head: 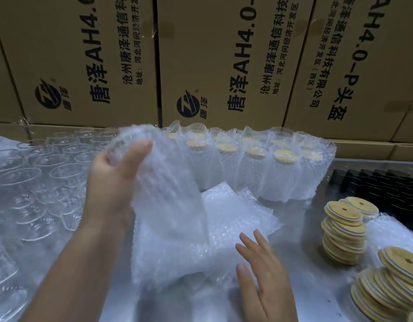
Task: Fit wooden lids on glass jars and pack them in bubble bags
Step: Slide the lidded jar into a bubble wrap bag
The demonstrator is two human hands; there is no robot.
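Pinches one bubble bag (168, 194) by its top edge in the grip of the left hand (115, 173), raised above the bag pile (235, 205) on the worktop (303, 282), likely to shake it open. Spreads the right hand (263, 275) wide, grip empty, at the pile's edge, perhaps steadying it.

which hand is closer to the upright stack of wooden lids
Right. The right hand lies open just left of the lid stack, over the flat bubble bags. The left hand is farther left and higher, gripping a raised bubble bag.
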